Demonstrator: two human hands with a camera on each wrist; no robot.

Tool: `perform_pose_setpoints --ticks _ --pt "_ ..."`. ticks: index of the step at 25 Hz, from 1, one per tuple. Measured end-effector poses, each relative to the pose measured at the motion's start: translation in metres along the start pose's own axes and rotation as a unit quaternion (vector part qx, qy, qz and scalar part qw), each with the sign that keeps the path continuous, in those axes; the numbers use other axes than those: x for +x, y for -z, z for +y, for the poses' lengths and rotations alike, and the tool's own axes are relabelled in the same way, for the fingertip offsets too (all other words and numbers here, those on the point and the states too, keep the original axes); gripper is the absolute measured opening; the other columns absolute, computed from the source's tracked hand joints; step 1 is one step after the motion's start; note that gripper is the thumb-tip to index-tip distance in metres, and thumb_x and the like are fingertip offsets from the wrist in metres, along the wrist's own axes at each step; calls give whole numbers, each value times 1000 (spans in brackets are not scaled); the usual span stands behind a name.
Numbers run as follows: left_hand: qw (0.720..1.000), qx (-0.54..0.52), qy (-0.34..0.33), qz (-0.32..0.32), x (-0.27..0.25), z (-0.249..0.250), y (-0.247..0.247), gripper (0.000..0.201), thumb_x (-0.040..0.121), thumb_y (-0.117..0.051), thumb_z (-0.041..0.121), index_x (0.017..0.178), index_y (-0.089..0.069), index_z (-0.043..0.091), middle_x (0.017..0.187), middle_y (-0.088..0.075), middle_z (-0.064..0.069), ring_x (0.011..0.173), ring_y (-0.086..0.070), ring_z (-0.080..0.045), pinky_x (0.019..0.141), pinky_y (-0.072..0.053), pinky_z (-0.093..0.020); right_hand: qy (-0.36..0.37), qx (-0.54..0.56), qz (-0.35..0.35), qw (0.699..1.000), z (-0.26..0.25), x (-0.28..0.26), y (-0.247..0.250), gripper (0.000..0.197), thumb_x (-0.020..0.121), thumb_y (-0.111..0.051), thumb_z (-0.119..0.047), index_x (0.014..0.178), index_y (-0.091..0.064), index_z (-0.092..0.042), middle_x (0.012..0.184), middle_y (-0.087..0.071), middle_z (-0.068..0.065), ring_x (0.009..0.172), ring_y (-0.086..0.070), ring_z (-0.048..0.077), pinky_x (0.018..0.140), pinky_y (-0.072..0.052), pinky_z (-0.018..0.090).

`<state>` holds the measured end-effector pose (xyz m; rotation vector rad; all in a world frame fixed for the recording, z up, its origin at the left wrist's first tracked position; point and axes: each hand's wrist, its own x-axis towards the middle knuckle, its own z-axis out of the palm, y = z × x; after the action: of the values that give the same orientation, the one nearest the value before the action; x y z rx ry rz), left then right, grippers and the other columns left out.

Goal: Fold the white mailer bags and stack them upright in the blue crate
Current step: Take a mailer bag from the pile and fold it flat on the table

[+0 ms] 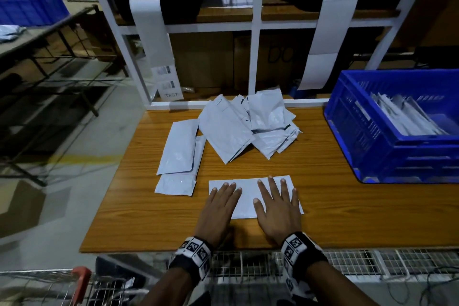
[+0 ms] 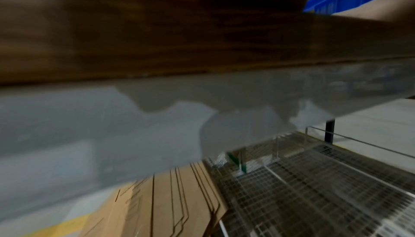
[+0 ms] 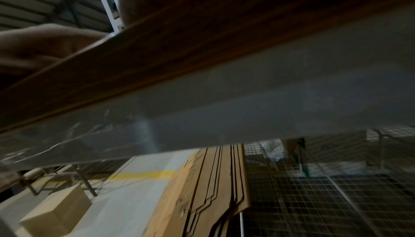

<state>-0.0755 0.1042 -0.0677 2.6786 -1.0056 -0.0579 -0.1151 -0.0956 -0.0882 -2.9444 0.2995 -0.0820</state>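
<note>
While my left hand (image 1: 218, 208) and right hand (image 1: 278, 208) lie flat with fingers spread, pressing on the folded mailer bag (image 1: 248, 196), it shows as a smooth white rectangle near the front of the wooden table (image 1: 347, 218). Behind it, a loose pile of mailer bags (image 1: 238, 126) lies crumpled and overlapping. At my right, the blue crate (image 1: 367, 146) holds folded bags leaning on edge.
</note>
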Motion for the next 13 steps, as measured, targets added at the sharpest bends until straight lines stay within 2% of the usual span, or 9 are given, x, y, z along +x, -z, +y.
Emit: perform_pose_setpoints --ticks 1,2,3,4,6,7,10,13 --pt "1000 -12 2 10 5 6 2 91 61 -70 -5 148 -44 9 153 -46 -13 144 -40 -32 119 -24 -49 -1 -1 -1 1000 0 2 0 65 98 -11 -61 157 -23 -37 166 -15 -4 154 -9 30 120 0 57" --pt "999 -31 15 37 10 13 2 75 77 -65 2 149 -44 10 155 -43 -11 147 -36 -29 122 -21 -47 1 -2 -3 1000 1 3 0 65 98 -11 -61 158 -21 -37 167 -13 -4 154 -8 30 120 1 57" --pt "996 -53 41 63 17 18 1 58 93 -53 14 151 -42 11 158 -38 -8 150 -29 -25 124 -17 -44 2 -3 -5 1000 1 3 1 65 98 -11 -61 158 -19 -37 167 -11 -4 154 -6 30 120 2 57" --pt "992 -71 75 68 22 23 0 53 103 -36 28 154 -37 13 162 -32 -5 152 -22 -22 125 -13 -42 4 -4 -8 1000 1 4 0 65 98 -11 -61 158 -18 -37 167 -10 -4 154 -5 30 120 3 57" --pt "992 -35 114 29 25 26 -7 67 102 -7 45 159 -26 16 167 -18 -4 155 -10 -21 125 -4 -41 6 -3 -12 1000 1 2 -1 64 98 -13 -60 158 -21 -37 167 -13 -4 154 -8 30 120 1 57" --pt "993 -9 117 10 26 25 -11 73 98 0 49 160 -22 17 168 -15 -4 155 -8 -22 125 -2 -42 8 -4 -13 1000 2 2 -1 64 99 -14 -60 158 -23 -36 166 -16 -3 154 -10 31 120 0 57" --pt "992 14 126 -2 29 21 -15 77 95 3 52 160 -20 20 168 -13 -2 155 -7 -22 124 -2 -41 21 -2 -9 1000 6 3 -1 64 99 -16 -60 158 -24 -35 166 -17 -2 153 -13 31 120 -4 57" --pt "991 20 131 5 29 21 -17 76 96 5 54 161 -19 22 168 -13 1 155 -6 -21 124 0 -40 42 -2 -16 999 17 6 4 66 98 -15 -61 158 -19 -35 167 -13 -4 154 -7 26 122 -3 55"
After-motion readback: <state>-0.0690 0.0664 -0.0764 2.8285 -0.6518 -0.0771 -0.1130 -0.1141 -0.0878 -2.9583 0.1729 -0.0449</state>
